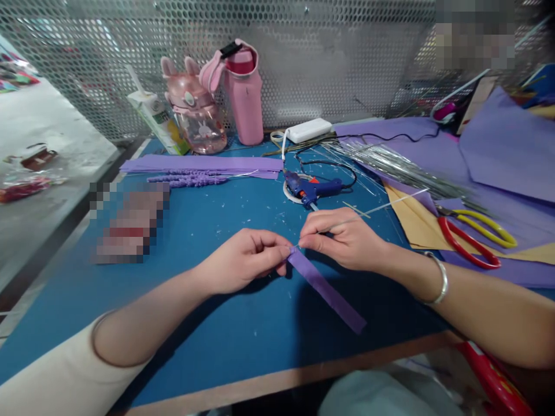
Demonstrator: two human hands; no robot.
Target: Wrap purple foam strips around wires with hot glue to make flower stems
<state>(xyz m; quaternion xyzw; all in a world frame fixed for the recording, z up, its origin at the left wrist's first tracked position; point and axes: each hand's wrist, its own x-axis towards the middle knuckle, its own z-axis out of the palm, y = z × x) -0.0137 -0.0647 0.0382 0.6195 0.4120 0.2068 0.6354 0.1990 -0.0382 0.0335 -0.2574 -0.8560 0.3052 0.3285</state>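
Observation:
Over the middle of the blue table, my left hand point(247, 257) is closed in a pinch on the upper end of a purple paper strip point(327, 286). The strip slants down to the right, its far end loose. My right hand point(342, 237) pinches a thin wire point(396, 201) close beside the strip's held end; the wire's other end sticks out to the right behind the hand. The fingertips of both hands nearly meet. Just beyond them lies a blue glue gun point(312, 188) on a white roll of tape.
Purple strips point(203, 164) and a finished-looking purple sprig point(191, 179) lie at the back left, with pink bottles point(245, 98) and a drink carton point(158, 121) behind. To the right are loose wires point(390, 162), red-and-yellow scissors point(470, 237) and purple sheets point(507, 150). A perforated metal panel point(325, 69) closes the back.

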